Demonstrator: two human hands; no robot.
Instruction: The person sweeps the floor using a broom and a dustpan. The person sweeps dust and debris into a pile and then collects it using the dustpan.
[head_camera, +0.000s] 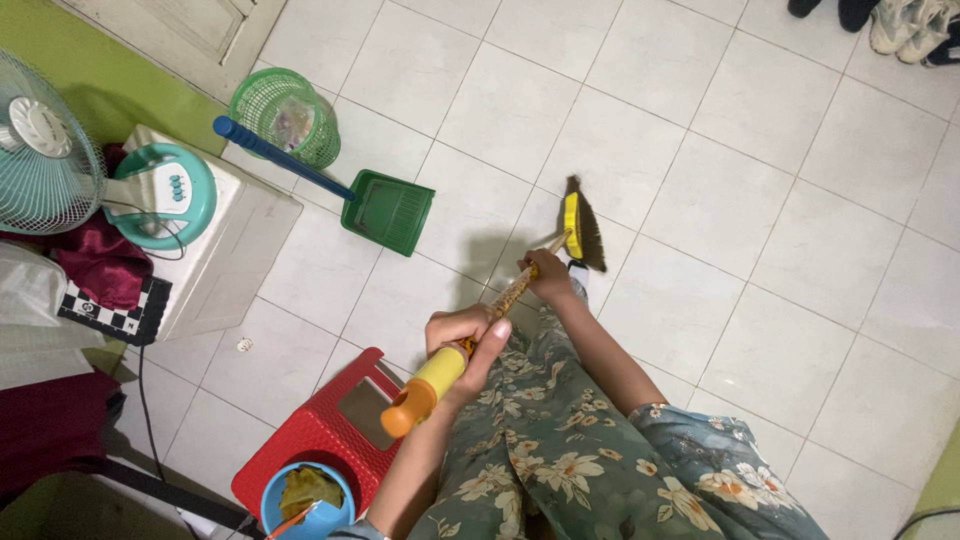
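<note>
Head view shows my left hand (465, 345) closed near the broom's (520, 290) orange top and my right hand (548, 275) closed lower on its stiff, light-looking handle, bristles down on the tiled floor (760, 200), a well-spread, steady hold.

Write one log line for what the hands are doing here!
left hand: grips broom handle top | right hand: grips handle lower | broom head: on tile floor | green dustpan: beside
</note>
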